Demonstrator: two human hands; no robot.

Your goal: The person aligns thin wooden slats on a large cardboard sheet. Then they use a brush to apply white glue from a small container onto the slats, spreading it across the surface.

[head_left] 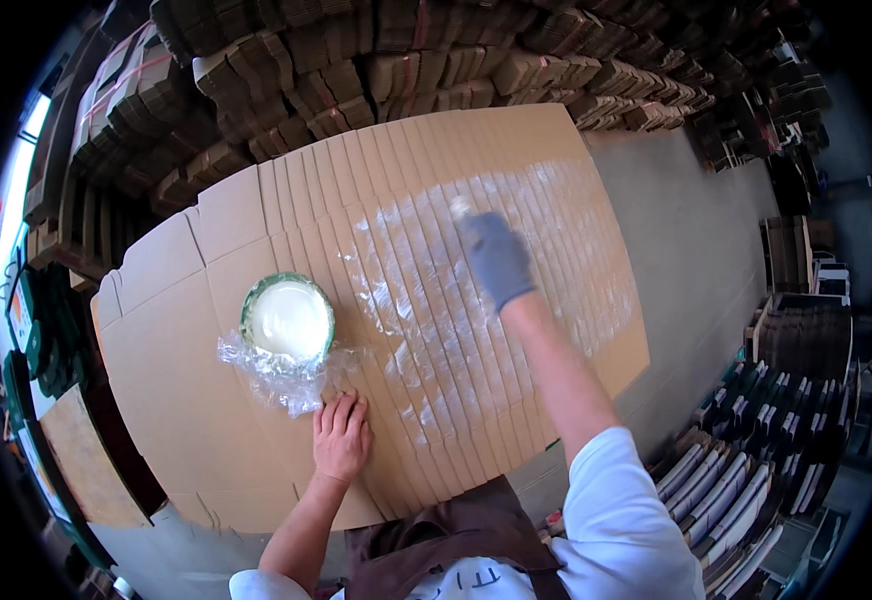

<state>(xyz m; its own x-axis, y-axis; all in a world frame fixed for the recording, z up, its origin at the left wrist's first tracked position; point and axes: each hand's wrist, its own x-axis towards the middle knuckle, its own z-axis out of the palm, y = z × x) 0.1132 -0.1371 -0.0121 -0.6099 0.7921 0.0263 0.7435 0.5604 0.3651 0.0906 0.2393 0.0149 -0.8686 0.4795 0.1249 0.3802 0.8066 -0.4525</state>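
Observation:
A fan of overlapping brown cardboard sheets (171,375) lies before me, with edges stepped in rows toward the right. White wet paste (426,290) is smeared in streaks over the stepped part. On the left stands a round green-rimmed tub (287,316) of white paste, with crumpled clear plastic film (291,384) at its near side. My bare left hand (342,437) rests flat on the cardboard, fingers out, just beside the film. My right hand (496,258), in a grey glove, is over the smeared strips, closed around a small whitish thing, blurred by motion.
Stacks of cut cardboard (346,90) rise along the far side. Bare grey floor (676,200) shows at the right. Rows of upright dark and white pieces (726,500) stand at the lower right. A board (91,460) leans at the left, near green items (46,330).

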